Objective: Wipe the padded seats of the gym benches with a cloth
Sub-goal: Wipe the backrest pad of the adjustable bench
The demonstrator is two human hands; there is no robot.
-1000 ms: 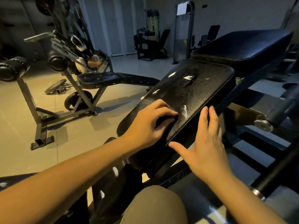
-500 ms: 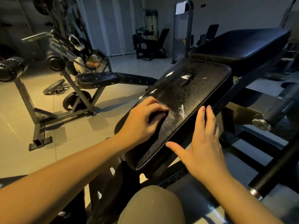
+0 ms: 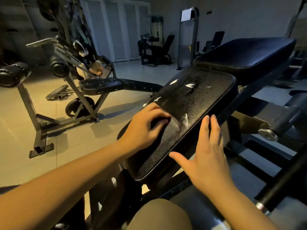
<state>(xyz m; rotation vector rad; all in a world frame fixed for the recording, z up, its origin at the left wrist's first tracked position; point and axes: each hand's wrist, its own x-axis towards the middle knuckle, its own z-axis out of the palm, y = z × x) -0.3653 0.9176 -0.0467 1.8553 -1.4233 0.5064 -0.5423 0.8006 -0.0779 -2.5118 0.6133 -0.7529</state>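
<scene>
A black padded seat (image 3: 199, 100) with worn white scuffs and fine droplets slopes up in front of me. Behind it lies the bench's second black pad (image 3: 245, 53). My left hand (image 3: 144, 128) presses on the seat's left side, its fingers curled over a small dark cloth (image 3: 157, 121) that barely shows and dents the padding. My right hand (image 3: 211, 151) is flat with straight fingers, touching the seat's right edge and holding nothing.
Another bench (image 3: 99, 85) with roller pads stands on the tiled floor to the left, a weight plate (image 3: 57, 92) lying behind it. Steel frame bars (image 3: 265, 133) run along the right. My knee (image 3: 159, 214) sits below the seat. More machines (image 3: 154, 52) line the back wall.
My left hand with the cloth has slid a little toward the seat's left edge. The right hand stays at the right edge.
</scene>
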